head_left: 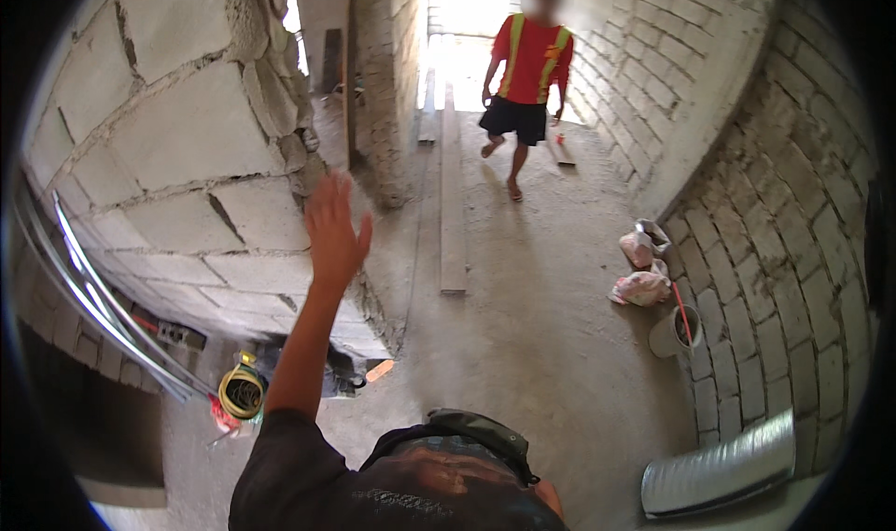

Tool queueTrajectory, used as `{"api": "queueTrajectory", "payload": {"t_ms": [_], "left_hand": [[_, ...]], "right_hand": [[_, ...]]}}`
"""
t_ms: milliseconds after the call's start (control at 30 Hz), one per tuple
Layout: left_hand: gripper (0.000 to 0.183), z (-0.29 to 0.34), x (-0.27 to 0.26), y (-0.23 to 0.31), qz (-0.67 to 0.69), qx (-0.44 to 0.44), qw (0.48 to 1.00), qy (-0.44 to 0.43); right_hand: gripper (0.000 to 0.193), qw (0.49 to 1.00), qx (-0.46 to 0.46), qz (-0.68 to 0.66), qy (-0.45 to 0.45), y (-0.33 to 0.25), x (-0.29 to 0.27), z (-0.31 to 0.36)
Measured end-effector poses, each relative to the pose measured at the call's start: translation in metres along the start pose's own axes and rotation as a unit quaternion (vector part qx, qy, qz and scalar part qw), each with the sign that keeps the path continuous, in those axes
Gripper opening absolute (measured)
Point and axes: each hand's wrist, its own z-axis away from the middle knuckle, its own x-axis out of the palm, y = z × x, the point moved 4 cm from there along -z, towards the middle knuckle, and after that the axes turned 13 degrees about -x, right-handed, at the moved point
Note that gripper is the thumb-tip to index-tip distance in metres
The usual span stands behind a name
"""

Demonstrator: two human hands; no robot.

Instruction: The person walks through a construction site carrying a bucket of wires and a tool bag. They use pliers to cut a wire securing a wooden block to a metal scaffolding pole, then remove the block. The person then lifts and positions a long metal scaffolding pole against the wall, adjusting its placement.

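Note:
My left hand (334, 225) is raised at the end of my outstretched arm, its fingers stretched out and slightly blurred. It holds nothing that I can see. Right behind it stands the broken end of a rough concrete block wall (201, 125); whether the fingertips touch the wall I cannot tell. Only a small piece of my right arm shows beside my dark shirt at the lower edge, and the right hand is out of the picture.
A person (537, 60) in a red shirt walks in the passage ahead. Long boards (452, 195) lie on the floor. At right are plastic bags (642, 286), a bucket (674, 333) and a silvery foil roll (719, 466). At left are bent metal pipes (103, 312) and coiled yellow hose (242, 391).

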Motion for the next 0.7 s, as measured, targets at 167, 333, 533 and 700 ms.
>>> {"api": "queueTrajectory", "payload": {"t_ms": [167, 333, 533, 700], "left_hand": [[0.089, -0.077, -0.05, -0.01, 0.022, -0.056, 0.954, 0.293], [0.097, -0.099, -0.045, -0.046, -0.066, -0.113, 0.92, 0.369], [0.086, -0.122, -0.02, -0.017, -0.008, -0.123, 0.905, 0.407], [0.09, -0.114, -0.024, -0.016, -0.04, -0.174, 0.903, 0.391]], "right_hand": [[0.034, 0.979, -0.155, 0.101, -0.087, -0.078, -0.024, -0.037], [0.036, 0.99, -0.043, 0.034, -0.132, -0.126, -0.099, -0.121], [0.034, 0.997, 0.014, 0.062, -0.035, -0.224, -0.219, -0.258], [0.037, 0.994, -0.085, 0.063, -0.03, -0.335, -0.269, -0.29]]}}
